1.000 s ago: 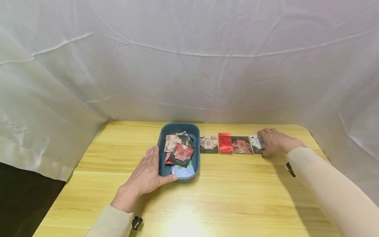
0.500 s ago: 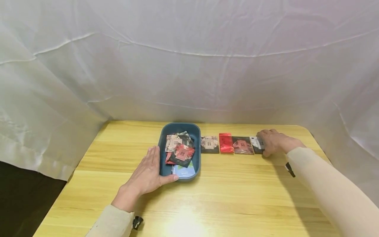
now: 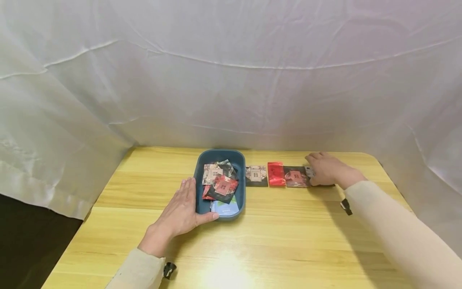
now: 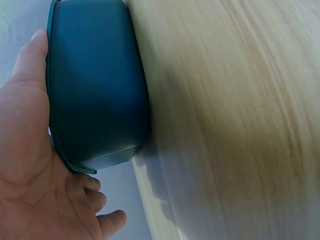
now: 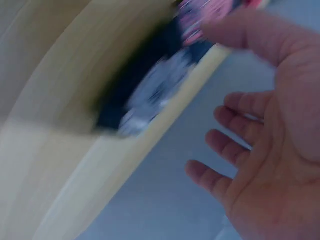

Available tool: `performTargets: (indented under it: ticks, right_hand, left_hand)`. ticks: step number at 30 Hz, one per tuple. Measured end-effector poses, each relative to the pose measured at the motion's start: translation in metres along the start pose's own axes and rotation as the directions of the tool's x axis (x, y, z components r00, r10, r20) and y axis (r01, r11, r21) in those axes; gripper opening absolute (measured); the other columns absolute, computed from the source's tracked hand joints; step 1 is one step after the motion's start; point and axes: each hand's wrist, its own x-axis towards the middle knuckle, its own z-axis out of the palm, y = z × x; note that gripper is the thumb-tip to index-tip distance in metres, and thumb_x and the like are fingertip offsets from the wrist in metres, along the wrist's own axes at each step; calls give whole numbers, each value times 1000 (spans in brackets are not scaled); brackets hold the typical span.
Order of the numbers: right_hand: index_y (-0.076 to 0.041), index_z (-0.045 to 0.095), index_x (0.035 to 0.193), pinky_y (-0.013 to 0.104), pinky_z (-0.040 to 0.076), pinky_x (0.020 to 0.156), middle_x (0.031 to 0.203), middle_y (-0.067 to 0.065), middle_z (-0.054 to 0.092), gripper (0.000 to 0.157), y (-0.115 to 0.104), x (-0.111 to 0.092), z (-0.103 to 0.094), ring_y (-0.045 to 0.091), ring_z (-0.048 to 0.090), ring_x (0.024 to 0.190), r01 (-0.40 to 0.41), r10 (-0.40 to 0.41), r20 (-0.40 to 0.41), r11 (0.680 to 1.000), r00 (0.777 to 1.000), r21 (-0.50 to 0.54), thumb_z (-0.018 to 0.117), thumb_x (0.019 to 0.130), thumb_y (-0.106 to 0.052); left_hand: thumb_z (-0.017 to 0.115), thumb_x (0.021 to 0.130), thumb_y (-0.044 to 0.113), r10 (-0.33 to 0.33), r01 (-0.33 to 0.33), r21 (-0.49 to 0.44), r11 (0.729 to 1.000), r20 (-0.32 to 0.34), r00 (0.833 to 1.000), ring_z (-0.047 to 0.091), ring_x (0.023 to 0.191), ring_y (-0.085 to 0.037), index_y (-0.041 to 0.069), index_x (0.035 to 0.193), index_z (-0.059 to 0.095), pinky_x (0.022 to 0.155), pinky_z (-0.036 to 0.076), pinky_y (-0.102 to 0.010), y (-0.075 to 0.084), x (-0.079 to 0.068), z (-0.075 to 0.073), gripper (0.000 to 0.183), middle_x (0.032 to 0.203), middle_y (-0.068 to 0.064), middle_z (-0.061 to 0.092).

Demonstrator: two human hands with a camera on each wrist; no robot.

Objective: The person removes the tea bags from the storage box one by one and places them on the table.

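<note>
My left hand (image 3: 175,214) rests against a dark blue plastic box (image 4: 95,85), straight fingers along its left side and thumb at its near rim. Several small flat packets lie piled in the box, with a red-and-black packet (image 3: 223,188) on top and a light blue packet (image 3: 225,207) at the near end. To the right, my right hand (image 3: 330,170) hovers over a white-and-black packet (image 5: 155,95), hiding most of it in the head view. In the right wrist view, that hand's fingers are spread and hold nothing; the packet lies flat on the table, blurred.
Between box and right hand, a floral packet (image 3: 256,175), a shiny red packet (image 3: 276,174) and a dark packet with a red label (image 3: 296,176) lie in a row on the wooden table (image 3: 274,237). A white cloth (image 3: 231,100) hangs behind the table.
My right hand has come off the white-and-black packet and shifted left over it, toward the dark packet with the red label. The left hand stays at the box.
</note>
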Motion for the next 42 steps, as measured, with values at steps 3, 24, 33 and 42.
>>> performTargets:
  ticks: [3, 24, 33, 42]
  right_hand:
    - [8, 39, 143, 63, 28, 113, 146, 31, 41, 80, -22, 5, -6, 53, 35, 134, 28, -30, -93, 999, 995, -25, 74, 80, -28]
    - [0, 55, 130, 45, 44, 108, 136, 17, 56, 72, -242, 36, -7, 32, 51, 127, 180, -109, -368, 970, 923, 164, 57, 89, -60]
    - [9, 39, 141, 46, 46, 106, 138, 24, 49, 100, -267, 46, 7, 37, 49, 126, 68, -46, -169, 990, 985, 126, 68, 80, -64]
    - [9, 31, 147, 42, 41, 110, 145, 26, 45, 105, -276, 54, 10, 35, 47, 132, -9, 12, -66, 999, 998, 35, 65, 81, -66]
  left_hand:
    - [49, 68, 91, 4, -4, 3, 1000, -9, 1000, 9, 151, -37, -4, 155, 5, 121, 19, -52, 0, 0, 0, 135, 162, -23, 7]
    - [54, 72, 85, 13, -13, -8, 1000, -23, 1000, 7, 151, -35, -5, 154, 5, 121, 20, -52, 3, -2, 2, 131, 162, -23, 6]
    - [53, 72, 85, 18, -18, -12, 1000, -25, 1000, 8, 151, -36, -5, 154, 4, 121, 19, -51, 4, -1, 4, 131, 162, -23, 4]
    - [47, 70, 91, 18, -19, -15, 1000, -21, 1000, 7, 151, -34, -4, 155, 4, 122, 18, -49, 4, -3, 3, 134, 162, -21, 4]
